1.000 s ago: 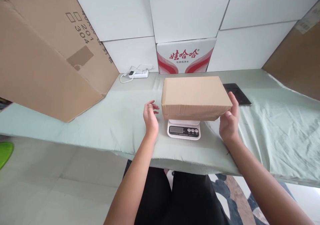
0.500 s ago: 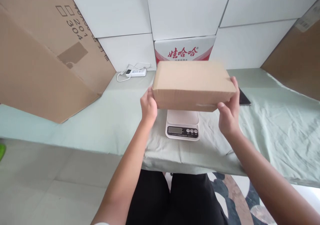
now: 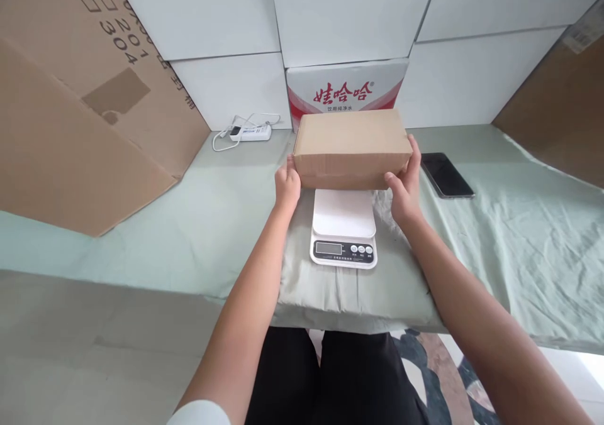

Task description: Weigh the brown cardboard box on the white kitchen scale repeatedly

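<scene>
A plain brown cardboard box (image 3: 353,141) is held level between my two hands, behind and partly over a white digital kitchen scale (image 3: 344,224). My left hand (image 3: 287,184) is closed on the box's left end. My right hand (image 3: 406,183) grips the right end, its thumb on the front face and fingers round the side. The box hides the back of the scale's platform. Whether its underside touches anything I cannot tell. The scale's display looks blank, with several round buttons beside it.
A black phone (image 3: 446,175) lies right of my right hand. A white power strip with a cable (image 3: 250,133) lies at the back left. Large cardboard (image 3: 61,123) stands at left, another carton (image 3: 557,104) at right. A white-and-red printed box (image 3: 346,79) stands behind, against white panels.
Both hands have carried the box farther back and away from me. More of the scale's platform and the whole phone now show. The view has shifted slightly.
</scene>
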A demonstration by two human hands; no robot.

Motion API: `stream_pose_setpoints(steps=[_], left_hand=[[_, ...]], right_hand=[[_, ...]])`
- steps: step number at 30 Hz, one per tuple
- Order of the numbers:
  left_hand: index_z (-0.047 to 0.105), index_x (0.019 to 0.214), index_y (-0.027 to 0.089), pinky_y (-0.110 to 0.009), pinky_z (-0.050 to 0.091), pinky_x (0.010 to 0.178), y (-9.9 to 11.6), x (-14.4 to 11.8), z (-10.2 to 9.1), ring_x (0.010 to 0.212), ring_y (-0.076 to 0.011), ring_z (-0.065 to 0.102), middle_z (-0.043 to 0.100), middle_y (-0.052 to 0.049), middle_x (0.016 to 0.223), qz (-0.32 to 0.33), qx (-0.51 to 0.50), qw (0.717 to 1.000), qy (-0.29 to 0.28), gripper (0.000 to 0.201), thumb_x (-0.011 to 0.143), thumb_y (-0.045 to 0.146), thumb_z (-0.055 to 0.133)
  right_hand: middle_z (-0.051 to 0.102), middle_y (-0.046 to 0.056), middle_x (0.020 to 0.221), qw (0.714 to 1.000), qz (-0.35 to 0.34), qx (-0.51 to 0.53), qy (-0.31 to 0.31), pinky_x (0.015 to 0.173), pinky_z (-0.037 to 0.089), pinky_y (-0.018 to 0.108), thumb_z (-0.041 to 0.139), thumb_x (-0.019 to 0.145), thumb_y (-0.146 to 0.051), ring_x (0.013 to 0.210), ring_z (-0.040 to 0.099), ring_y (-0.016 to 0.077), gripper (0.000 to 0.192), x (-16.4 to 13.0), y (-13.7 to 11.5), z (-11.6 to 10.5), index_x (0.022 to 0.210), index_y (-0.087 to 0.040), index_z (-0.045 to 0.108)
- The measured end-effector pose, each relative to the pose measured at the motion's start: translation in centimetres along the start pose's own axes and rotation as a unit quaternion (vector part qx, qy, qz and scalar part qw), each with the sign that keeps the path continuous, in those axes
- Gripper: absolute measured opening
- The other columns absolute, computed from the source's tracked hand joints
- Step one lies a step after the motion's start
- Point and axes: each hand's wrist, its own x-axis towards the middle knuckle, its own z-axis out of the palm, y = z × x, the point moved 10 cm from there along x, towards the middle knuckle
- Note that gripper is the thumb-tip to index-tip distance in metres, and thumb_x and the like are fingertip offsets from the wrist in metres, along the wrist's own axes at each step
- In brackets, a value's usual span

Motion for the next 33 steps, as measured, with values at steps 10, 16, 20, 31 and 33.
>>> stream_pose_setpoints(steps=[10, 16, 20, 31, 33], left_hand=[[0.081, 0.14, 0.024, -0.044, 0.062, 0.117, 1.8, -0.5, 2.0, 0.146, -0.0369, 0.074, 0.085, -0.019, 0.14, 0.101, 0.006, 0.993, -0.067, 0.108, 0.096, 0.107, 0.028], [0.079, 0.147, 0.025, -0.049, 0.061, 0.123, 0.7, -0.7, 3.1, 0.152, -0.0394, 0.073, 0.083, -0.018, 0.152, 0.088, 0.018, 0.99, -0.106, 0.107, 0.092, 0.108, 0.039], [0.079, 0.147, 0.026, -0.048, 0.06, 0.125, -0.1, -0.5, 3.2, 0.154, -0.038, 0.072, 0.08, -0.017, 0.158, 0.076, 0.029, 0.99, -0.113, 0.105, 0.093, 0.107, 0.041], [0.081, 0.145, 0.025, -0.049, 0.063, 0.106, -0.9, -0.6, 2.5, 0.127, -0.0405, 0.08, 0.089, -0.02, 0.129, 0.046, 0.083, 0.99, -0.105, 0.091, 0.103, 0.096, 0.043], [0.082, 0.144, 0.024, -0.048, 0.063, 0.103, -0.7, -0.3, 1.6, 0.126, -0.041, 0.081, 0.09, -0.019, 0.121, 0.05, 0.096, 0.99, -0.089, 0.09, 0.103, 0.096, 0.045]], right_hand=[[0.031, 0.005, 0.196, 1.0, 0.015, 0.009, 0.02, 0.154, 0.021, 0.07, 0.072, 0.083, -0.093, 0.186, 0.024, 0.0404, 0.126, 0.9, 1.1, -0.7, 0.184, -0.043, 0.014], [0.037, 0.008, 0.192, 0.997, 0.076, 0.009, 0.031, 0.153, 0.023, 0.071, 0.076, 0.082, -0.086, 0.182, 0.032, 0.0418, 0.119, 0.6, 2.6, -0.9, 0.179, -0.04, 0.025], [0.046, 0.01, 0.187, 0.995, 0.097, 0.013, 0.016, 0.15, 0.029, 0.075, 0.076, 0.083, -0.083, 0.176, 0.043, 0.0434, 0.117, 0.5, 3.4, -0.5, 0.179, -0.039, 0.026], [0.039, 0.008, 0.193, 0.995, 0.101, 0.003, 0.01, 0.151, 0.03, 0.071, 0.083, 0.082, -0.078, 0.181, 0.038, 0.0416, 0.121, 0.7, 4.4, -0.4, 0.182, -0.038, 0.027], [0.043, 0.008, 0.192, 0.997, 0.075, -0.009, 0.002, 0.149, 0.036, 0.071, 0.078, 0.085, -0.081, 0.178, 0.044, 0.0406, 0.118, 0.7, 4.0, -0.7, 0.183, -0.039, 0.027]])
